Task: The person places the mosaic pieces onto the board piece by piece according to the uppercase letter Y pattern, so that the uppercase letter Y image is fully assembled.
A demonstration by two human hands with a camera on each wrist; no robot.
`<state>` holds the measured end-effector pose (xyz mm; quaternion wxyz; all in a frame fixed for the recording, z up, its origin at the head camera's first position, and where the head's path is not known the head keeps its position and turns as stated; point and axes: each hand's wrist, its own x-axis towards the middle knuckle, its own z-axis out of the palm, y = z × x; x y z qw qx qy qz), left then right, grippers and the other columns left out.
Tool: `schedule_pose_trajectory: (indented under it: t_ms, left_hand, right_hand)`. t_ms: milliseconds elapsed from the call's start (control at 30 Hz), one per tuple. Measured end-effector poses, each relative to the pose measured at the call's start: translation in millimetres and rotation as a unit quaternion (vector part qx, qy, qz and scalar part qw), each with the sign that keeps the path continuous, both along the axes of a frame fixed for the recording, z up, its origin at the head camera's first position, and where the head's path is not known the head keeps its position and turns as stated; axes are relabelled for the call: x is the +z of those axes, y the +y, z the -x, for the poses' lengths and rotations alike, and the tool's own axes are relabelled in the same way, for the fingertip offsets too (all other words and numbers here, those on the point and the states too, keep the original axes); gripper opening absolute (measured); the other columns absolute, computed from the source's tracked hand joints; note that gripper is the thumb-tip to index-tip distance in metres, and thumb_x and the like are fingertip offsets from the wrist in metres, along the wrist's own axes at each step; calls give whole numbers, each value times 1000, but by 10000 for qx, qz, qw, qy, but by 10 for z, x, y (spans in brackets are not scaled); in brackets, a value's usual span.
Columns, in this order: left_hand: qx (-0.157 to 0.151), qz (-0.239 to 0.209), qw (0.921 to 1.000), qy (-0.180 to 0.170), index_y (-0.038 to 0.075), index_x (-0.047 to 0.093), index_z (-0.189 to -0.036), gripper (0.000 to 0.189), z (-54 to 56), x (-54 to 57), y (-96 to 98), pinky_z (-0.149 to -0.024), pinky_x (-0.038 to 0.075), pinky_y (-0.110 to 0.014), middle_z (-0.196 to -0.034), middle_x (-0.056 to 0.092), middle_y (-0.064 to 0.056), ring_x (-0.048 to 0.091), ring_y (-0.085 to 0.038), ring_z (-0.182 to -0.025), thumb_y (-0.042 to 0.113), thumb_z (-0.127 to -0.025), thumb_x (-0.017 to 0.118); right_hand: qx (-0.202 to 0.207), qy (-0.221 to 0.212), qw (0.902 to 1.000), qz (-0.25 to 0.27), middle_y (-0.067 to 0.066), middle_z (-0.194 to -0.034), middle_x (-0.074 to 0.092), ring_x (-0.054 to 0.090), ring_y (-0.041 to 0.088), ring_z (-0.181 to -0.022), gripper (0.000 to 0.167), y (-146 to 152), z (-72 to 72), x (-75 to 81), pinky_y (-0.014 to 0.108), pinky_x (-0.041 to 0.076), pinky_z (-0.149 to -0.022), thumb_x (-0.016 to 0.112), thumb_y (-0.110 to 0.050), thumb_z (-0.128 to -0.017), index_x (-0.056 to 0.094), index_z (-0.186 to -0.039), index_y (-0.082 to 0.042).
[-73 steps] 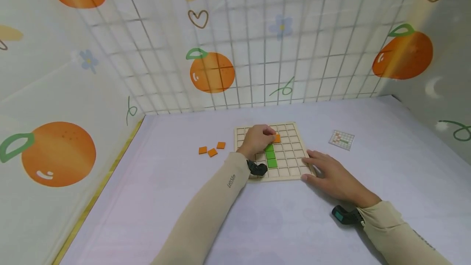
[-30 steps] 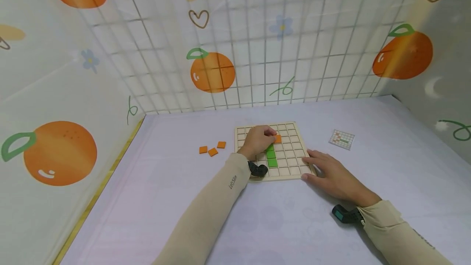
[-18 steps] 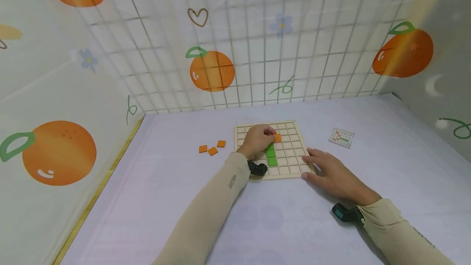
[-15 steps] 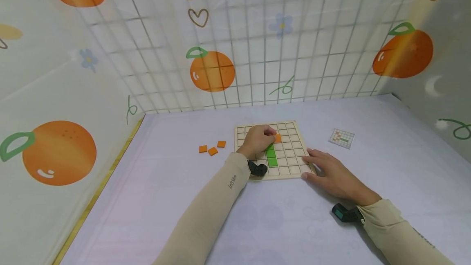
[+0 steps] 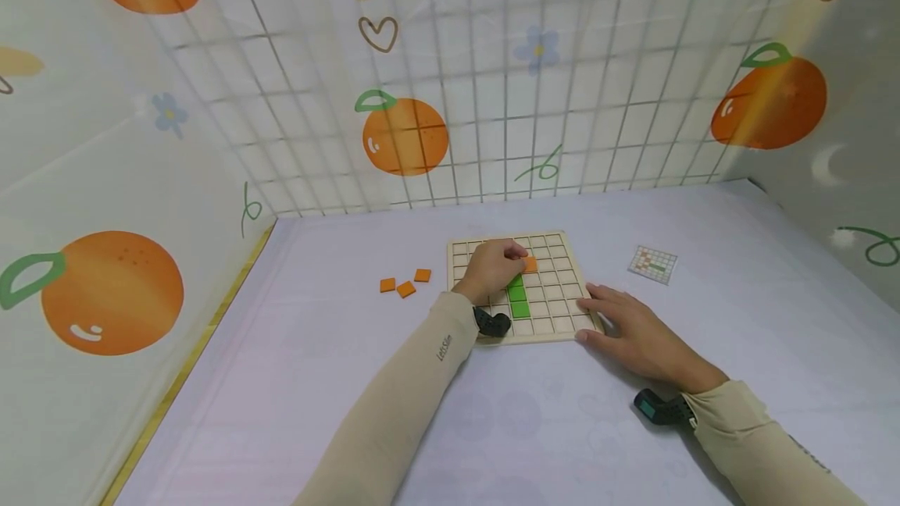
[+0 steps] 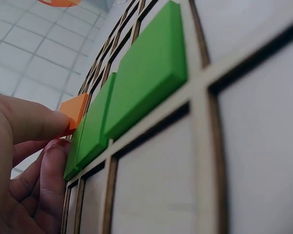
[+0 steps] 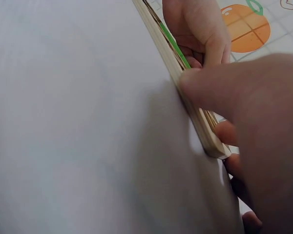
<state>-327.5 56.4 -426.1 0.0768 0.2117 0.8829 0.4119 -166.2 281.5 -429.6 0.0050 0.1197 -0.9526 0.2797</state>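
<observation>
My left hand [image 5: 492, 262] is over the wooden grid board [image 5: 555, 325], covering part of its left side. Its thumb and fingertips pinch an orange square tile [image 5: 530, 265], set just off the far end of a row of green tiles [image 5: 519, 308]. In the left wrist view the orange tile [image 6: 74, 111] shows beyond three raised green tiles [image 6: 149, 68]. My right hand [image 5: 636, 338] rests at the board's near right corner, fingers extended onto the right edge. In the right wrist view its thumb touches the board's near side [image 7: 198, 124].
Three loose orange tiles [image 5: 405, 289] lie on the white cloth left of the board. A small pattern card [image 5: 653, 265] with a coloured grid lies to the right. Behind the table hangs a printed curtain [image 5: 485, 115] over a wire grid.
Almost nothing differs. The left hand stays at the orange tile and the right hand stays at the board's corner; the head view shifts very slightly.
</observation>
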Motion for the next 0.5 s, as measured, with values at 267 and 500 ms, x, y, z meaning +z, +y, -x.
schedule_pose_trajectory:
  t_ms: [267, 500]
  left_hand:
    - [-21, 0, 10000, -35, 18, 74, -108, 15, 2, -7, -11, -85, 48, -28, -98, 67, 10, 59, -9, -94, 20, -97, 65]
    - [27, -81, 9998, -164, 18, 74, -106, 13, -25, 25, -8, -85, 48, -28, -99, 67, 9, 59, -9, -93, 21, -98, 65]
  right_hand:
    - [-19, 1, 10000, 19, 18, -158, 35, 27, 43, -144, 65, 1, 0, -9, 64, 23, -111, 66, -49, -94, 55, -144, -8]
    - [-24, -31, 10000, 21, 18, -158, 34, 27, 44, -144, 67, -3, -3, -1, 64, 23, -111, 66, -50, -94, 54, -145, -8]
